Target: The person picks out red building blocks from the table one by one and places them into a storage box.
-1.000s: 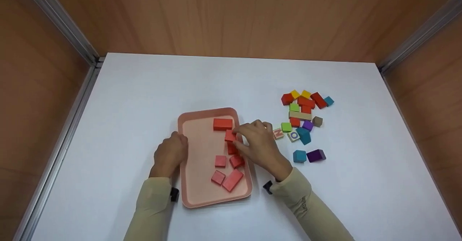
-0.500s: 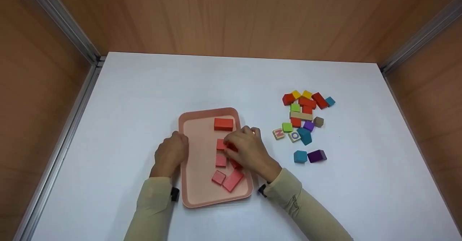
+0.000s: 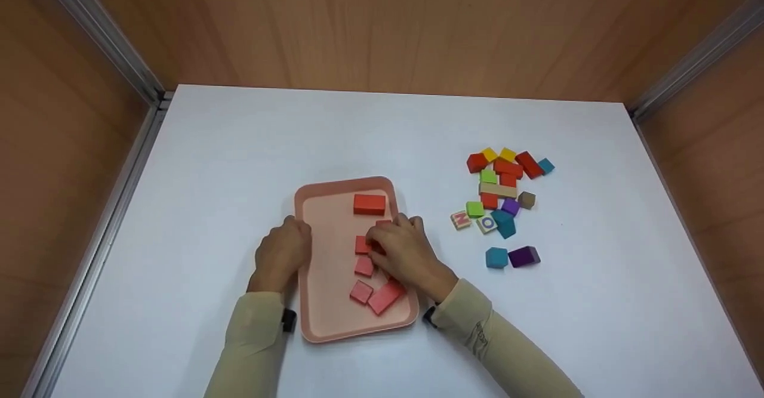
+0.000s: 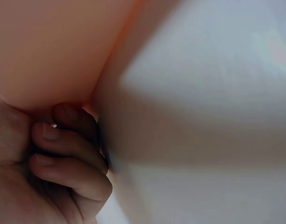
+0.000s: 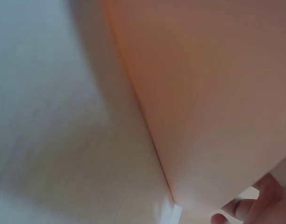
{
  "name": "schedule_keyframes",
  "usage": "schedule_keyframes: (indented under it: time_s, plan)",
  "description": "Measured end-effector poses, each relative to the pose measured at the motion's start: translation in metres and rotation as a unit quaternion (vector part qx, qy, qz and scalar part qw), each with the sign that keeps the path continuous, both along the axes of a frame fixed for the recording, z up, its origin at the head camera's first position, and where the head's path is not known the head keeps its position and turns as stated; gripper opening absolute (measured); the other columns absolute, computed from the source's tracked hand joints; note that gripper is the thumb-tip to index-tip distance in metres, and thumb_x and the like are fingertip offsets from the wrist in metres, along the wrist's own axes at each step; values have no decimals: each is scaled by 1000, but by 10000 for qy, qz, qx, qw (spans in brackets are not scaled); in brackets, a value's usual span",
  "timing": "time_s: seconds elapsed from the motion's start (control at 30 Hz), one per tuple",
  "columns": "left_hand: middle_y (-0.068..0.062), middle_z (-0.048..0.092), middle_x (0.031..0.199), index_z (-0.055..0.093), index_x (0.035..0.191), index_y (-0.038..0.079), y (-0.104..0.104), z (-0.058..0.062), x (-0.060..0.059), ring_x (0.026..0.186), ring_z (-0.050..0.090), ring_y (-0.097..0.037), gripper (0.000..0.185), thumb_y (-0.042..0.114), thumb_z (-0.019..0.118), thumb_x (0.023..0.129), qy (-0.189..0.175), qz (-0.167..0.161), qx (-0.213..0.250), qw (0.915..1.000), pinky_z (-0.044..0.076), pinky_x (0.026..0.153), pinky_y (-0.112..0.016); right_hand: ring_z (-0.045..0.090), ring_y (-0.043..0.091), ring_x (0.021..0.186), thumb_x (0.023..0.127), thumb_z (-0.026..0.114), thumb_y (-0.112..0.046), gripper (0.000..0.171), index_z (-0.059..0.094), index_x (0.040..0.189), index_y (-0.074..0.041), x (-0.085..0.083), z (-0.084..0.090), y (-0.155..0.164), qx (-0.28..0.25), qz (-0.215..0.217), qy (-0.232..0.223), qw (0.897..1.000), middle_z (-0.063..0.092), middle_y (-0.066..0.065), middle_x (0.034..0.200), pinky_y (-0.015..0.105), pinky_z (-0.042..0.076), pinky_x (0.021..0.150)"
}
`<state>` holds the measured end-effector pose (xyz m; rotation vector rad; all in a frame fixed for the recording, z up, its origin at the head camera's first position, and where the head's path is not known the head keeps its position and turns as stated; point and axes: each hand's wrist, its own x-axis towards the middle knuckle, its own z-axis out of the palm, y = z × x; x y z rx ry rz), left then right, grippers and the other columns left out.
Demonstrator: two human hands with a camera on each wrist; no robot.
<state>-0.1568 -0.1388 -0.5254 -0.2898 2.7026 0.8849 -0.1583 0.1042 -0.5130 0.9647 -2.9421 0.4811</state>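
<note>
left hand [image 3: 282,256] rests curled fingers against the pink plastic tray's [image 3: 325,320] edge; right hand [image 3: 401,253] pinches a small red wooden block [image 3: 362,244] inside it.

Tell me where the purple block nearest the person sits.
In the head view, the purple block lies on the white table, right of the pink tray, touching a teal cube.

To the right of centre in the head view, a loose cluster of coloured blocks [image 3: 504,183] lies on the white table [image 3: 239,147]: red, yellow, green, teal, purple, brown and one long natural wood piece [image 3: 496,190]. Two lettered cubes [image 3: 473,222] sit at its lower left edge, with a teal cube [image 3: 496,258] touching a purple block [image 3: 524,256] just below. Brown wood-grain walls [image 3: 388,28] fill the top and sides.
</note>
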Motion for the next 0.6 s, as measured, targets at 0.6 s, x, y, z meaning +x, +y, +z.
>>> schedule_keyframes:
  time_s: [0.6]
  plan:
    - [-14, 53, 71, 54, 105, -3, 0, 0, 0, 57, 53, -28, 45, 30, 23, 105, -151, 45, -14, 9999, 38, 46, -36, 52, 17, 94, 92, 74, -27, 31, 69, 121, -19, -10, 14, 18, -643, -460, -120, 9968, 70, -3, 110, 42, 37, 85]
